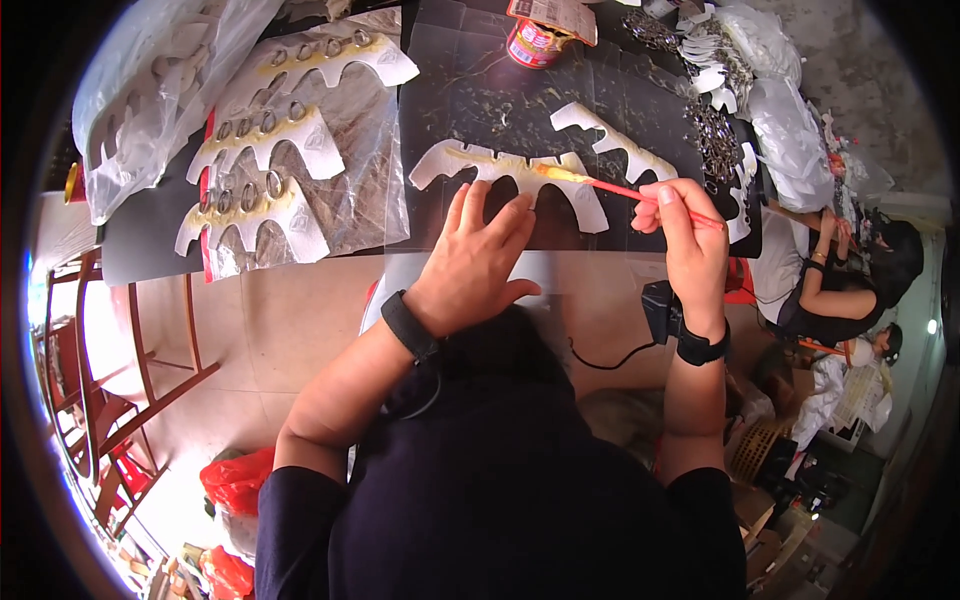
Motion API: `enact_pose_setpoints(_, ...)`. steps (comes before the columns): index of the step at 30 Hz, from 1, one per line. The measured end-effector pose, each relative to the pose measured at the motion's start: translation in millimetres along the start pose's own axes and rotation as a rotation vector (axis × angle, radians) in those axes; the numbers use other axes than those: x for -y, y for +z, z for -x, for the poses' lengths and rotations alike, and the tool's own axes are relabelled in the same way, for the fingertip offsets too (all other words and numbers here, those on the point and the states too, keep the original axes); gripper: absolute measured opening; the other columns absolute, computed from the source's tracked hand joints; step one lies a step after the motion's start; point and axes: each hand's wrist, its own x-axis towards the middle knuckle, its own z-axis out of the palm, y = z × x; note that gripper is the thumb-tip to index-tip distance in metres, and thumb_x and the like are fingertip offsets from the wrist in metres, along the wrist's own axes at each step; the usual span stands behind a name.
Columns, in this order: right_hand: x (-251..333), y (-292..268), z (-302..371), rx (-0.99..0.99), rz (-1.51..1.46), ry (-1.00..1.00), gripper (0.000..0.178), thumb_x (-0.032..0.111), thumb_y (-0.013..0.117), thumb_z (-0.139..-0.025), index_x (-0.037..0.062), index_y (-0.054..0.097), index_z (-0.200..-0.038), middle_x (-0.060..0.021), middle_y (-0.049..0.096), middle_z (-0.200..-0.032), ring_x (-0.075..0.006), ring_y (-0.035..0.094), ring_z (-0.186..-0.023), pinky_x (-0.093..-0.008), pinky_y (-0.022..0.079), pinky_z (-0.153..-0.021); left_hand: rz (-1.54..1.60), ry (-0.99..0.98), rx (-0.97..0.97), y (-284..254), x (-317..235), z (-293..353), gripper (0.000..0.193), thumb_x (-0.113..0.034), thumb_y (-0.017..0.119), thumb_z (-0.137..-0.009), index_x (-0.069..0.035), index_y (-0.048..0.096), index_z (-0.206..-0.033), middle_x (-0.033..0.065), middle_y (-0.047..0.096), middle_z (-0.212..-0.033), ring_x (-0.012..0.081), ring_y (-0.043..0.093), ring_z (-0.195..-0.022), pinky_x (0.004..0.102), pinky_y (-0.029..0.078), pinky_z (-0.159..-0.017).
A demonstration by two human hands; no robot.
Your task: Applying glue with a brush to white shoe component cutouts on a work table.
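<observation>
My right hand (683, 235) grips a thin red-handled brush (622, 189). Its yellowish tip touches the upper edge of a white, scalloped cut-out piece (585, 207) lying on the black table. Along that edge runs a yellow, glue-like smear. My left hand (478, 255) rests with fingers stretched out on the piece's lower side, holding nothing and covering part of it. Just behind, to the right, a second white cut-out (628, 150) also carries yellow smears. At the far side of the table stands a red and yellow tin (533, 45), with a piece of card over its top.
Several white cut-outs with metal rings (262, 195) lie on clear plastic sheeting (365, 150) at the left. A pile of dark metal rings (714, 140) and plastic bags (780, 125) line the right side. Another person (850, 275) sits beyond. Wooden chair frames (140, 350) stand left.
</observation>
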Motion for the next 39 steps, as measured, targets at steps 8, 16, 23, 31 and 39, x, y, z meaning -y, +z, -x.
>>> enact_pose_setpoints(8, -5, -2, 2, -0.029, -0.063, 0.000, 0.021, 0.014, 0.046, -0.092, -0.0034, 0.058, -0.092, -0.0074, 0.061, -0.074, -0.0106, 0.059, -0.066, -0.0226, 0.047, -0.062, -0.001, 0.002, -0.004, 0, 0, 0, 0.067, -0.033, 0.073, -0.063, -0.001, 0.050, -0.116, 0.0093, 0.039, -0.127, 0.0387, 0.033, -0.116, 0.0486, 0.029, -0.099)
enact_pose_setpoints(16, -3, -3, 0, -0.048, -0.101, -0.018, 0.021, 0.013, 0.046, -0.092, -0.0038, 0.058, -0.092, -0.0071, 0.061, -0.074, -0.0101, 0.058, -0.066, -0.0225, 0.047, -0.061, -0.018, -0.002, 0.013, 1, 1, 0, 0.068, -0.034, 0.073, -0.062, -0.001, 0.050, -0.116, 0.0087, 0.039, -0.127, 0.0387, 0.032, -0.115, 0.0486, 0.029, -0.099)
enact_pose_setpoints(23, -7, 0, -4, -0.050, -0.032, -0.023, 0.019, 0.011, 0.046, -0.092, -0.0035, 0.058, -0.092, -0.0072, 0.061, -0.074, -0.0104, 0.059, -0.066, -0.0225, 0.048, -0.062, -0.026, -0.003, 0.034, -1, 0, -2, 0.067, -0.034, 0.073, -0.063, -0.001, 0.049, -0.116, 0.0080, 0.038, -0.128, 0.0391, 0.031, -0.116, 0.0491, 0.029, -0.099)
enact_pose_setpoints(31, -8, -1, -5, -0.037, -0.083, -0.012, 0.019, 0.011, 0.045, -0.092, -0.0035, 0.058, -0.093, -0.0073, 0.061, -0.074, -0.0107, 0.059, -0.067, -0.0222, 0.048, -0.062, 0.017, -0.021, 0.051, 0, 2, -4, 0.068, -0.032, 0.074, -0.061, -0.001, 0.050, -0.116, 0.0075, 0.037, -0.129, 0.0389, 0.032, -0.115, 0.0491, 0.030, -0.098)
enact_pose_setpoints(39, -5, -13, -4, -0.041, -0.090, 0.043, 0.021, 0.012, 0.045, -0.092, -0.0036, 0.058, -0.091, -0.0069, 0.060, -0.072, -0.0104, 0.058, -0.064, -0.0225, 0.047, -0.061, 0.010, -0.038, 0.075, -6, -1, -5, 0.069, -0.032, 0.074, -0.059, -0.001, 0.050, -0.116, 0.0079, 0.037, -0.128, 0.0389, 0.032, -0.115, 0.0493, 0.029, -0.099)
